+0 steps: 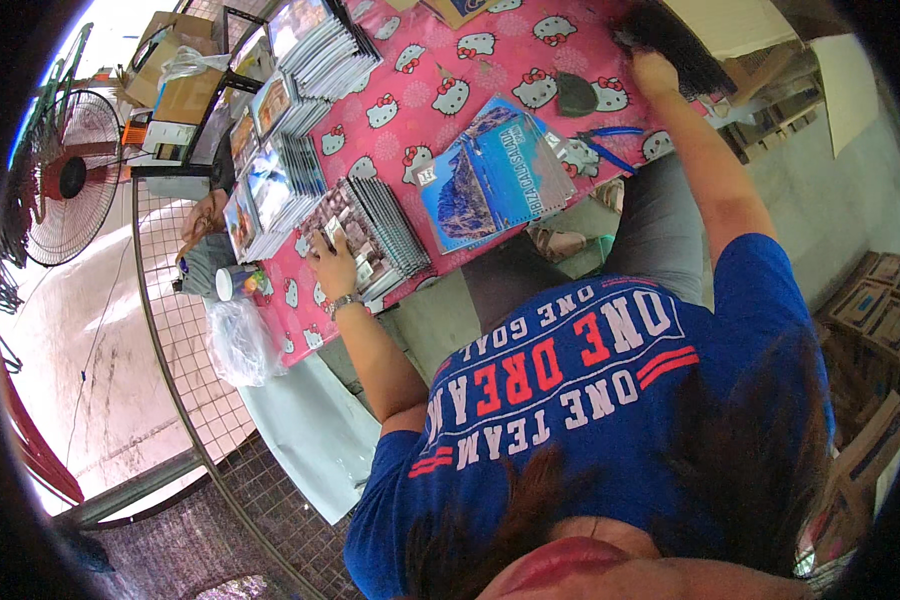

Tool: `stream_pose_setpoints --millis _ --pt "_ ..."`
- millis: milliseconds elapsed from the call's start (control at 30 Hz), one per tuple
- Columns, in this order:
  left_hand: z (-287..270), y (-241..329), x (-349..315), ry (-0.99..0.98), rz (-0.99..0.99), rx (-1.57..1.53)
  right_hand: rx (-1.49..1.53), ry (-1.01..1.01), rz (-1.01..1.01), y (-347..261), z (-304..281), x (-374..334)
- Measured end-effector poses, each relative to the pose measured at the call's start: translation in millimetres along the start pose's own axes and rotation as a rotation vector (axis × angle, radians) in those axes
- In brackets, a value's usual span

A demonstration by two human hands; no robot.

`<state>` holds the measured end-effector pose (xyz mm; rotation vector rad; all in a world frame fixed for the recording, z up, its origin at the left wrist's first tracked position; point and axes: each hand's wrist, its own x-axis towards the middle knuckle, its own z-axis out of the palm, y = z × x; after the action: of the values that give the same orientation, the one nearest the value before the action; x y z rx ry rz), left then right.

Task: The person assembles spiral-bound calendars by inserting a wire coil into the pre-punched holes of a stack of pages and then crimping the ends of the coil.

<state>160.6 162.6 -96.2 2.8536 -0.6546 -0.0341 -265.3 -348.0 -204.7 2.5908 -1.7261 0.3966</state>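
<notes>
My left hand (333, 265), with a watch at its wrist, lies with fingers apart on a stack of spiral-bound notebooks (375, 230) at the table's near left edge. My right hand (654, 74) reaches to the far right, up against a black bundle of thin strips or coils (682, 48); its fingertips merge with the dark bundle, so their grip is hidden. Between my hands lie blue picture covers (490, 180) with a coast scene, slightly fanned. Right of them is a pair of blue-handled pliers (610, 148), and beyond sits a dark grey rounded piece (576, 94).
More notebook stacks (280, 185) line the table's left side on a pink patterned cloth (390, 60). A white cup (232, 283) and a clear plastic bag (242, 342) sit at the left corner. A fan (72, 178) stands far left; cardboard boxes (875, 300) are at right.
</notes>
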Motion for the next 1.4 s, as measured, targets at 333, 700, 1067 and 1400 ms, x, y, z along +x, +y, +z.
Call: stream_pose_setpoints --millis 333,700,1067,1400 --pt "-37.7 183.7 -96.3 0.006 0.896 -0.267 0.294 0.318 -0.200 -0.1 -16.7 18.1" --pt "-18.0 210.7 -117.6 -0.325 1.344 -0.262 0.914 0.025 -0.454 -86.2 -140.2 -90.6" --pt "-47.6 259.1 -103.9 0.293 1.140 -0.246 1.033 0.036 -0.723 -141.3 -190.5 -133.8" --pt "-42.2 261.4 -93.9 0.266 1.222 -0.380 1.046 0.156 -0.637 -157.6 -200.5 -139.6"
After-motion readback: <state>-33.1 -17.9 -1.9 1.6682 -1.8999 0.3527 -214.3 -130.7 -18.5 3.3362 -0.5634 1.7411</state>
